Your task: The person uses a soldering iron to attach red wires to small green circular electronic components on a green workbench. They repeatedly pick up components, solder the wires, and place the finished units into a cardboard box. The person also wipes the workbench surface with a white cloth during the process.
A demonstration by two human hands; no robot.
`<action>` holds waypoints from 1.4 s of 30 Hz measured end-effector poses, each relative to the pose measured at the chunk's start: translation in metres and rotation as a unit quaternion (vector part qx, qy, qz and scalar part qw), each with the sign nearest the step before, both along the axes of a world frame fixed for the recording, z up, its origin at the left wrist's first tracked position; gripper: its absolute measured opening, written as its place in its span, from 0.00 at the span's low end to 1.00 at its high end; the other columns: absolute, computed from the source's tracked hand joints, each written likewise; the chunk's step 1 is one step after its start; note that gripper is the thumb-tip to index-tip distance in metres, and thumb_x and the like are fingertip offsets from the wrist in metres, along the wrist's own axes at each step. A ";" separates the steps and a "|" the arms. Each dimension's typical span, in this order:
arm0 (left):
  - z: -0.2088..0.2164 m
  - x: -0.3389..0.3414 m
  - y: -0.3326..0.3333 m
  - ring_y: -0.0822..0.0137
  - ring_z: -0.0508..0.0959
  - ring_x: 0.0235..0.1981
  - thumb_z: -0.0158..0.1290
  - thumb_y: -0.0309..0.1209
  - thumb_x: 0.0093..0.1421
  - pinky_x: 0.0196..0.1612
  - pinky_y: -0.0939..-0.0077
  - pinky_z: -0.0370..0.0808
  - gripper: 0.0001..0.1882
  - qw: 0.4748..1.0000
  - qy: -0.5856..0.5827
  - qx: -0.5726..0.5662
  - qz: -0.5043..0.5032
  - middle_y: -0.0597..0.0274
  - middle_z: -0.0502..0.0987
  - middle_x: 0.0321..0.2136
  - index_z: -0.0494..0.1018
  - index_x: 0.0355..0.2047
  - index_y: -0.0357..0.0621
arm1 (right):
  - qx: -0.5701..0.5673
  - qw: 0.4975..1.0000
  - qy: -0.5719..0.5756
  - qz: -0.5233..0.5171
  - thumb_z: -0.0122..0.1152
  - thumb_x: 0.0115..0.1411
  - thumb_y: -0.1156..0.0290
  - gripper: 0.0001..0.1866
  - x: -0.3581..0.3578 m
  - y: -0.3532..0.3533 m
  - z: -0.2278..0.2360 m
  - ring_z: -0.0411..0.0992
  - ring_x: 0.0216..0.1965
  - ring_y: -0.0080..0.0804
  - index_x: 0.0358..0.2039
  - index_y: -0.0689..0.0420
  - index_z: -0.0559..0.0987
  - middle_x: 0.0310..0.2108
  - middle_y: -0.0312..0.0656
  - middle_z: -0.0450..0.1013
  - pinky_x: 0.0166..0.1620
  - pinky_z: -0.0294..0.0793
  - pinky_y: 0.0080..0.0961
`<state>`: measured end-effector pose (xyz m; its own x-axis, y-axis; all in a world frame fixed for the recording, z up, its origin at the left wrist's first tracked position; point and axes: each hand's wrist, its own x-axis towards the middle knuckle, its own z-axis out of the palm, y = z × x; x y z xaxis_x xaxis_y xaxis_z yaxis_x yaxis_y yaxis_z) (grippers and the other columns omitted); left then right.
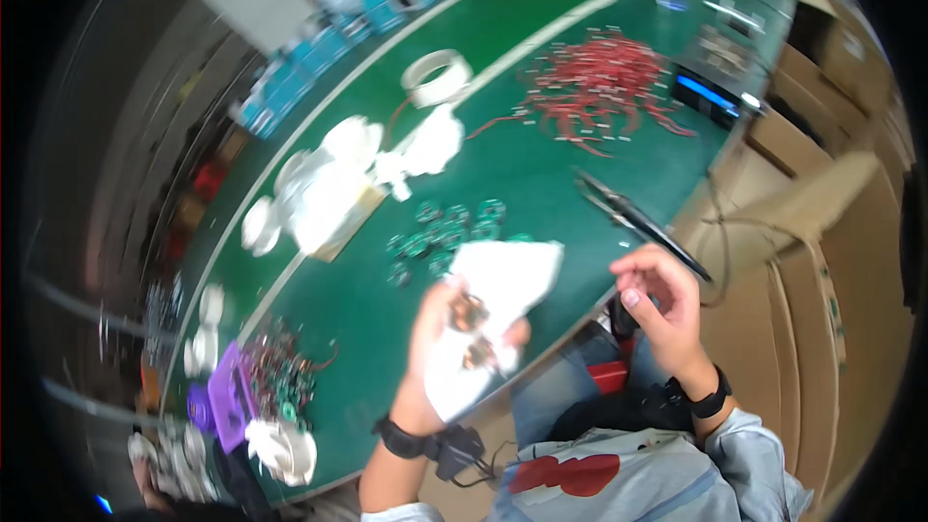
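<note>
My left hand is closed round a white sheet, either paper or cloth. Two small copper-coloured pieces, blurred, lie against the sheet between my fingers and thumb. To the right, over the table's near edge, hovers my right hand. Its fingers are loosely curled with a gap to the thumb, and nothing shows in them. Just beyond the sheet, a group of small green rings is spread on the green table. A black-handled pen-like tool lies beyond my right hand.
A heap of red wires lies at the far right beside a device with a lit blue display. White tape rolls and a plastic-covered box stand behind the rings. A purple basket is at left; cardboard boxes at right.
</note>
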<state>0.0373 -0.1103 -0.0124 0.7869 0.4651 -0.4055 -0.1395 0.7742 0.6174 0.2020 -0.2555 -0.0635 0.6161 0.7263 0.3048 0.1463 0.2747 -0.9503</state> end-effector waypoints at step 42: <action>-0.032 0.362 -0.319 0.60 0.73 0.45 0.63 0.34 0.44 0.47 0.71 0.70 0.30 0.287 -0.158 0.715 -0.618 0.50 0.73 0.44 0.69 0.47 0.36 | -0.402 0.858 -0.163 -0.273 0.58 0.45 0.66 0.12 0.165 -0.383 -0.008 0.73 0.25 0.35 0.27 0.62 0.78 0.22 0.47 0.74 0.30 0.71 0.30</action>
